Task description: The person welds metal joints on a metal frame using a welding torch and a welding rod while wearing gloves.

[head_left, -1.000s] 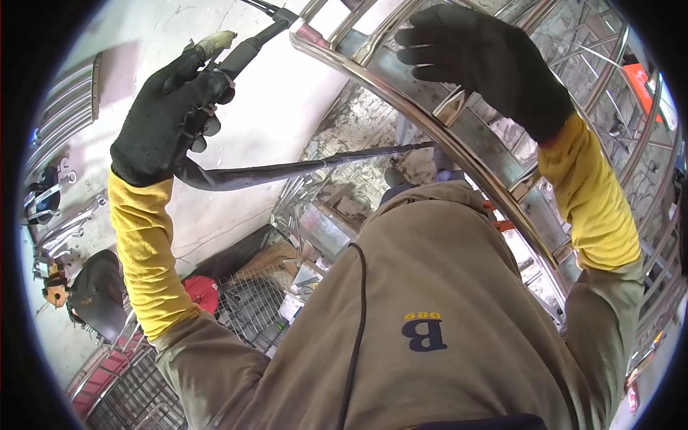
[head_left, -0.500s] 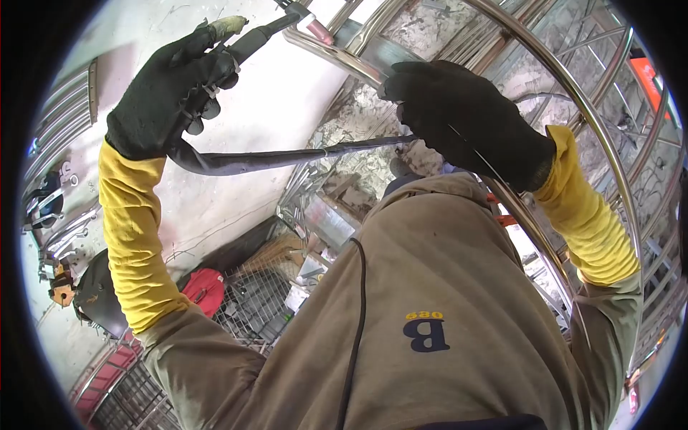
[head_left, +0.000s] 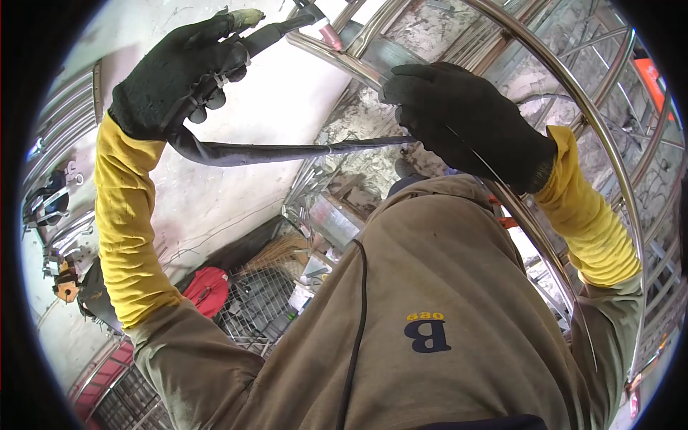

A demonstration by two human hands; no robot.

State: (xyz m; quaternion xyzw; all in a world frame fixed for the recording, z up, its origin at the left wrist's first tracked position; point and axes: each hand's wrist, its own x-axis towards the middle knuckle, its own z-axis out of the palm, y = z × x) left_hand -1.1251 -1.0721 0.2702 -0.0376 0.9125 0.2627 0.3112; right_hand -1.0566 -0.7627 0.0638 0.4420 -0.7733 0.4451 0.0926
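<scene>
My left hand (head_left: 183, 75), in a black glove with a worn fingertip, is closed around the handle of a TIG welding torch (head_left: 276, 32). The torch's pink nozzle (head_left: 330, 36) points down close over the corner of a shiny metal tube frame (head_left: 337, 59). From the handle a dark sleeved cable (head_left: 272, 154) runs across toward my right hand. My right hand (head_left: 466, 122), also black-gloved, has its fingers closed at the frame's bar. A thin filler rod (head_left: 476, 153) comes out of its grip and trails back past the wrist; the fingertips are partly hidden.
A large curved metal tube (head_left: 570, 79) arches over the right side. Metal scraps cover the floor (head_left: 373, 118). Lower left are a red cap-like item (head_left: 206, 288), a wire basket (head_left: 254, 304) and straw bristles (head_left: 276, 251). Metal bars (head_left: 68, 107) stand at far left.
My left hand has shifted slightly right and up, bringing the torch nozzle a little right over the frame. The cable rose with it. My right hand stays nearly still.
</scene>
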